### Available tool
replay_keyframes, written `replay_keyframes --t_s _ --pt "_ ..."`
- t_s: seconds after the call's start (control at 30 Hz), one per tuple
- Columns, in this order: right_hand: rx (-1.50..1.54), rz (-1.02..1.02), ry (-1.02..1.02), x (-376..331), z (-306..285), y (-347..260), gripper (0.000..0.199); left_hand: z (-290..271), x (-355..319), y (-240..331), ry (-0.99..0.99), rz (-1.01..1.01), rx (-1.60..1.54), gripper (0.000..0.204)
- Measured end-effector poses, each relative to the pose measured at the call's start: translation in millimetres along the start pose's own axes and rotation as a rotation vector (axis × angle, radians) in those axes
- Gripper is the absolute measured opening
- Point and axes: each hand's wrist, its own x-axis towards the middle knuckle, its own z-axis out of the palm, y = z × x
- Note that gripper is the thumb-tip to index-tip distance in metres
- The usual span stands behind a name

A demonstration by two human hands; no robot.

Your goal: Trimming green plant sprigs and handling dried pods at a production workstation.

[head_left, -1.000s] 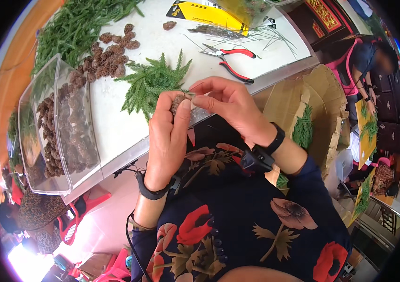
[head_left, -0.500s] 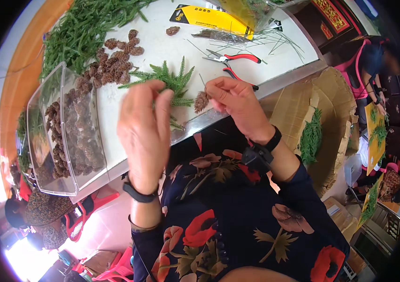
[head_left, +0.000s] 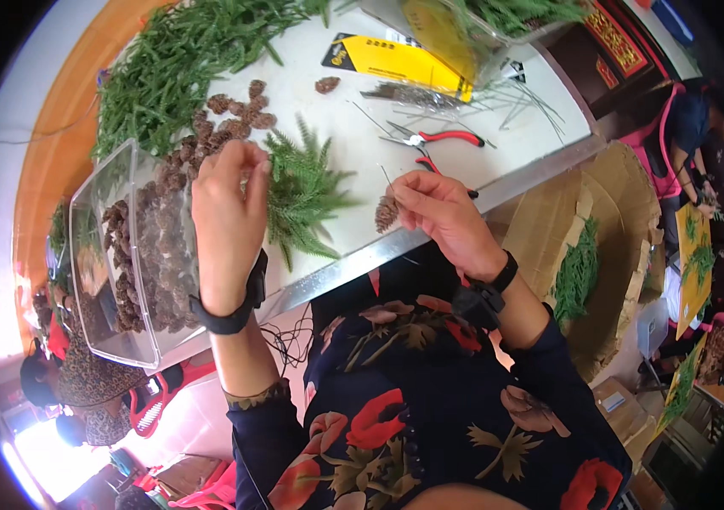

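My right hand point(head_left: 443, 208) pinches a small brown pine cone point(head_left: 387, 213) at the table's near edge; a thin wire sticks up from the cone. My left hand point(head_left: 230, 212) is over the table beside the heap of pine cones point(head_left: 200, 146). Its fingers are bent, with the thumb apart from them, and I see nothing between them. Just right of it, a green artificial pine sprig point(head_left: 307, 200) lies spread on the white table point(head_left: 349, 153). Pliers with red handles point(head_left: 443, 136) rest open beyond my right hand.
On the left stands a clear plastic bin point(head_left: 128, 255) with more cones. Greenery point(head_left: 158, 85) is piled at the far left. Yellow packaging point(head_left: 400, 64) and loose wires point(head_left: 540, 106) lie at the back. A cardboard box point(head_left: 613, 246) with sprigs stands right; people work beyond.
My left hand has moved left and away from me, off the sprig toward the cone heap, uncovering more of the sprig. My right hand still holds its cone. The whole view has shifted slightly.
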Motion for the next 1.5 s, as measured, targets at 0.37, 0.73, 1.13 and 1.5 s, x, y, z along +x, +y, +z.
replay_keyframes --t_s 0.37,0.73,1.13,1.5 --pt "-0.105 -0.503 -0.166 92.5 99.1 -98.6 0.017 -32.7 41.8 -20.0 0.267 -0.288 -1.046 0.022" --pt "-0.55 -0.941 -0.123 120.3 141.5 -119.9 0.009 -41.9 74.4 -16.4 0.524 -0.197 -1.061 0.018" --pt "-0.81 -0.992 -0.028 150.6 143.6 -104.1 0.005 -32.1 84.5 -35.3 0.652 -0.263 -1.003 0.019" --pt "-0.861 -0.974 0.014 154.1 146.7 -98.4 0.006 -37.9 85.1 -48.1 0.424 -0.457 -1.53 0.02"
